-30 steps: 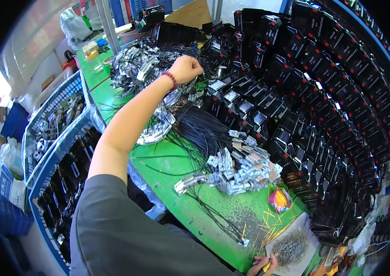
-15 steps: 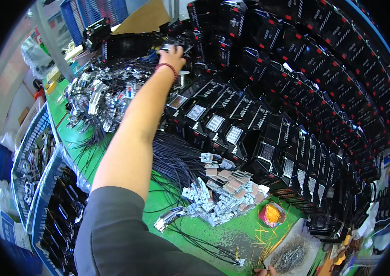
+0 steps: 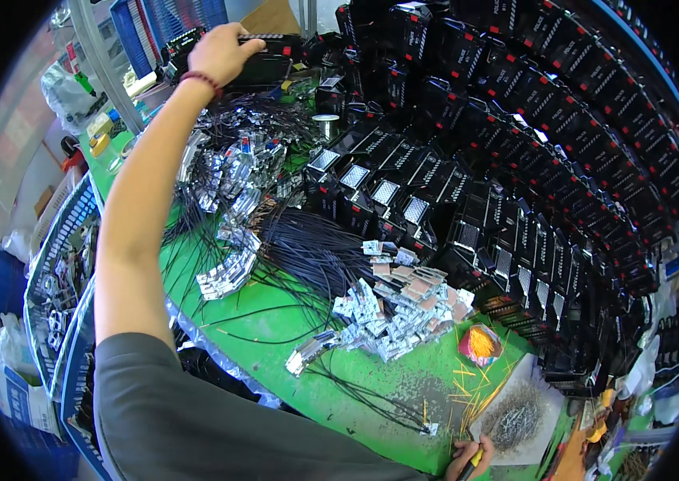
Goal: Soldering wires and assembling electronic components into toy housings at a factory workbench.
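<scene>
While the left arm stretches across the bench, the right hand: at the near edge, the right hand (image 3: 460,457) has its fingers closed around a tool (image 3: 476,458), part yellow and part dark, its working end too small to make out.
Gray sheet: just beyond the tool, the sheet (image 3: 546,393) carries a tangled heap of thin metal bits (image 3: 514,423).
Yellow sticks: slim and straight, the sticks (image 3: 475,405) lie scattered on the green table (image 3: 299,393) near a small container (image 3: 465,343) packed with more.
Silver boards: small, flat and rectangular, the boards (image 3: 411,313) pile up mid-table, against a thick sheaf of black wires (image 3: 307,244).
Black casings: glossy, with red corners and white stripes, the casings (image 3: 564,152) stand in curved tiers along the right.
Left hand: at the far end, past a heap of silver parts (image 3: 255,172), the left hand (image 3: 223,53), a dark red bracelet (image 3: 203,79) at its wrist, reaches a long black piece (image 3: 279,50) with a striped upper edge. The thumb points right along it; the other fingers are partly hidden, and whether they pinch it cannot be told.
</scene>
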Demonstrator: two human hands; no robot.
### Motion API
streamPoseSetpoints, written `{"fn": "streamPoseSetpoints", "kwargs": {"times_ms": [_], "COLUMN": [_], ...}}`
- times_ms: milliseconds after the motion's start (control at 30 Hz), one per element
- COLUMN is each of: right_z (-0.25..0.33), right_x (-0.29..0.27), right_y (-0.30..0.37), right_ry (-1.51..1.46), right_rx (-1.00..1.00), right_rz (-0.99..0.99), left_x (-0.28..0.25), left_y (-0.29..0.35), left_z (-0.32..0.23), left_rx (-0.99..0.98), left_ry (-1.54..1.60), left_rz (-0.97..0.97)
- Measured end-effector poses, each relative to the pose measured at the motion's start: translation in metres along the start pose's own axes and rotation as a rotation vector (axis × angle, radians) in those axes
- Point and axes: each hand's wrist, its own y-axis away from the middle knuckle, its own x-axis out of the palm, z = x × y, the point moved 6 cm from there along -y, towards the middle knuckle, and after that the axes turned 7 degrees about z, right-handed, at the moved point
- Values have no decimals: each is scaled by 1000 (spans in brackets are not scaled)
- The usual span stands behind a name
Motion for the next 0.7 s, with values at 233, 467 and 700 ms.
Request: {"fn": "streamPoseSetpoints", "kwargs": {"times_ms": [233,467,700], "right_z": [-25,86,180], "right_x": [-4,-55,-41], "right_y": [10,-40,-78], "right_ry": [-160,-100,362], "right_rx": [1,-588,-1093], "right_rz": [-4,-90,67], "left_x": [-166,-178,-154], "left_y": [190,317,391], "left_z": [-86,-186,-261], "left_rx": [542,1382,1901], "left_ry": [281,358,485], "left_rz": [-178,61,232]}}
